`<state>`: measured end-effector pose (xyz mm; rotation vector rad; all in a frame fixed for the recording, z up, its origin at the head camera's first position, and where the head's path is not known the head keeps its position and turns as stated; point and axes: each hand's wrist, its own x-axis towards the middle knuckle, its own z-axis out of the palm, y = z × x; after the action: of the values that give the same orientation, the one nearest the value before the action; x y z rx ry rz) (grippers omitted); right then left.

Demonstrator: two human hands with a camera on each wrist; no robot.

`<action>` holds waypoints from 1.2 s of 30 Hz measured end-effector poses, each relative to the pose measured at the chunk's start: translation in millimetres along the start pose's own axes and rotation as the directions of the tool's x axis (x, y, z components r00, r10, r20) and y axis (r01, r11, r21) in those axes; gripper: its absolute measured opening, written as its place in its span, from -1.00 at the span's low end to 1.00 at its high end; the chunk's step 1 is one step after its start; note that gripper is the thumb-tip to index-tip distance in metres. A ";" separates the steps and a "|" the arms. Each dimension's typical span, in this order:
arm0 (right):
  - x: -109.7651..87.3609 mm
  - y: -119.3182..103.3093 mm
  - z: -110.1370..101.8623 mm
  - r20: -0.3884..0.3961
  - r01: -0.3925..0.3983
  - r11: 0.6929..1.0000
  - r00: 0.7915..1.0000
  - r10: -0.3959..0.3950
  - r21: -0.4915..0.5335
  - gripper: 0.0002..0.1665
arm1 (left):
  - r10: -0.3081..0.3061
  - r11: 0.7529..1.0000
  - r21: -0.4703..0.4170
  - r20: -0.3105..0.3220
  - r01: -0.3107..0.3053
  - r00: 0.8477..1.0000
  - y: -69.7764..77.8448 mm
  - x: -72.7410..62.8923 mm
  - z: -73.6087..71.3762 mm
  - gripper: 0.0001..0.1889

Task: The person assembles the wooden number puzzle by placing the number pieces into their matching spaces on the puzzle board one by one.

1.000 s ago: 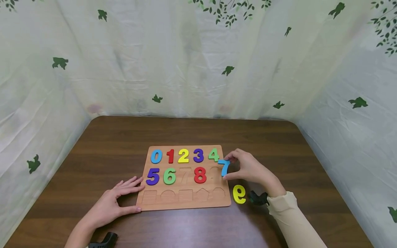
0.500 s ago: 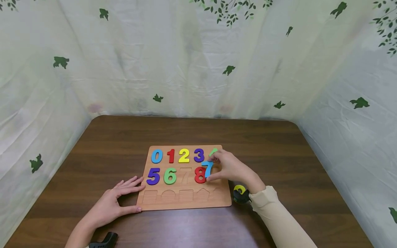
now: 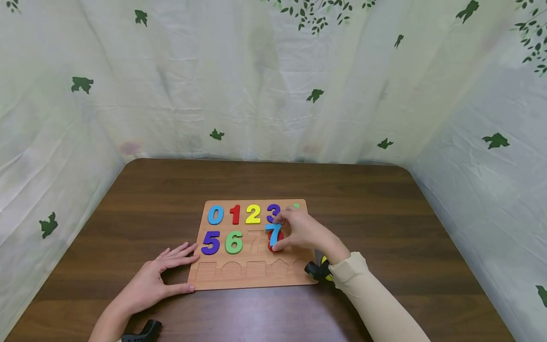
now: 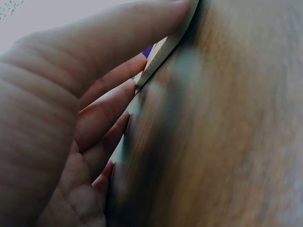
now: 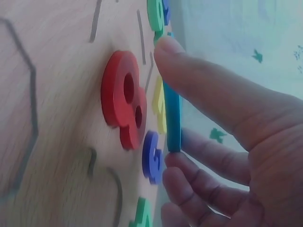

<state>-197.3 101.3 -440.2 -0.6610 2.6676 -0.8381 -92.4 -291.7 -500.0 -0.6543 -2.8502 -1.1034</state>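
Observation:
A wooden number puzzle board (image 3: pixel 260 282) lies on the table. My left hand (image 3: pixel 155 275) rests at its left edge, fingers straight and spread, thumb touching the near left corner. My right hand (image 3: pixel 305 232) pinches a blue number seven piece (image 3: pixel 273 233) between thumb and fingers. In the head view the seven overlaps the red eight (image 3: pixel 275 249); the right wrist view shows it raised off the board, apart from the red eight (image 5: pixel 112 92). A seven-shaped recess (image 3: pixel 255 242) shows between the green six (image 3: pixel 233 242) and the eight. The green four is mostly hidden behind my right hand.
Blue zero (image 3: pixel 215 215), red one (image 3: pixel 234 214), yellow two (image 3: pixel 253 214), purple three (image 3: pixel 272 209) and purple five (image 3: pixel 210 242) sit in the board. A yellow number piece (image 3: pixel 324 261) lies beside the board, mostly covered by my right wrist's black camera (image 3: pixel 315 270). Patterned curtains surround the brown table (image 3: pixel 171 185).
My right hand has carried the blue seven leftward from the board's right edge to over the red eight. Its wrist now covers most of the yellow piece. My left hand has stayed put.

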 end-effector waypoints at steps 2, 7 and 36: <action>2.1 -2.7 1.1 0.000 -0.007 1.000 1.000 0.007 -0.001 -0.28 | -0.003 1.000 -0.001 0.001 0.003 1.000 -0.2 0.1 -0.2 -0.30; 6.3 -7.1 4.5 0.008 -0.010 1.000 1.000 0.010 -0.005 -0.29 | -0.001 1.000 -0.004 -0.002 0.001 1.000 0.5 -1.1 0.3 -0.30; 23.3 -24.7 24.2 0.063 0.012 0.996 0.998 -0.007 -0.090 -0.25 | 0.008 1.000 0.002 -0.007 -0.008 1.000 -0.4 -1.3 -0.6 -0.32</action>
<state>-199.7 60.4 -447.5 -0.7095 2.6612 -0.6906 -91.4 -292.9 -500.0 -0.6603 -2.8398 -1.0987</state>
